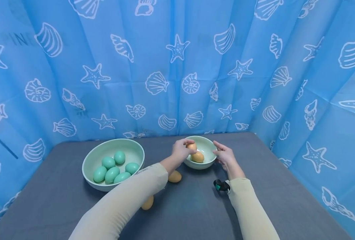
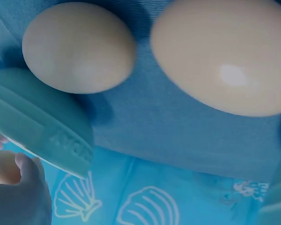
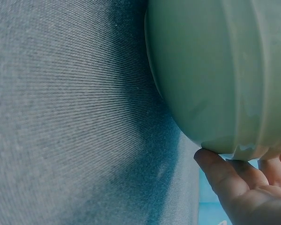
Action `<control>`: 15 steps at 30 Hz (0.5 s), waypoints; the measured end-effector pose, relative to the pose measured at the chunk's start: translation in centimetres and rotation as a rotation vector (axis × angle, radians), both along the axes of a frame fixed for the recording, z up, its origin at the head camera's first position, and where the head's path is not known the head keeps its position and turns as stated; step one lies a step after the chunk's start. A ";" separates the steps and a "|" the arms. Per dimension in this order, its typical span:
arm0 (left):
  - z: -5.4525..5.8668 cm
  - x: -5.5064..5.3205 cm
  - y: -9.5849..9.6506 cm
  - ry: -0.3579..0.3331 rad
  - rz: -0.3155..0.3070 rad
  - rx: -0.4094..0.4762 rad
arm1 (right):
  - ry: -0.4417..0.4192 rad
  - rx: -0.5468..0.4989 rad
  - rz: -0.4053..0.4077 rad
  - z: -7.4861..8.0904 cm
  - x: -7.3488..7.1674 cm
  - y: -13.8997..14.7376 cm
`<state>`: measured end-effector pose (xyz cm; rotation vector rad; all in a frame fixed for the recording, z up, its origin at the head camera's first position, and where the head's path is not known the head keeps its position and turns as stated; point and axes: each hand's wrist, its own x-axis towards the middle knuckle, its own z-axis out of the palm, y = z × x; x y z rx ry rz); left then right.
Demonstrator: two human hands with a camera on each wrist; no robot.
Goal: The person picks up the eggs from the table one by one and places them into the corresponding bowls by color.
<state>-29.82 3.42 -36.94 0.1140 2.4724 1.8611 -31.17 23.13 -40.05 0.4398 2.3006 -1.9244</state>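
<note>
My left hand pinches a light-brown egg over the left side of a small pale-green bowl. Another brown egg lies inside that bowl, just under the held one. In the left wrist view the held egg shows between thumb and fingers beside the bowl's rim. My right hand holds the small bowl at its right side. The right wrist view shows its fingertips against the outer wall of the bowl.
A larger pale-green bowl with several green eggs stands to the left. Two brown eggs lie on the grey cloth: one egg near the small bowl, another egg partly behind my left sleeve. A blue shell-patterned curtain hangs behind the table.
</note>
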 end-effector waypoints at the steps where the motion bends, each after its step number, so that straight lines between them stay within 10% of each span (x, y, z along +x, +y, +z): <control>1: 0.0 0.0 0.3 -0.001 -0.010 -0.014 | -0.001 0.008 0.001 0.0 0.0 0.0; 15: -1.4 -1.4 3.2 -0.009 -0.205 -0.143 | 0.031 -0.072 0.004 0.0 -0.1 0.0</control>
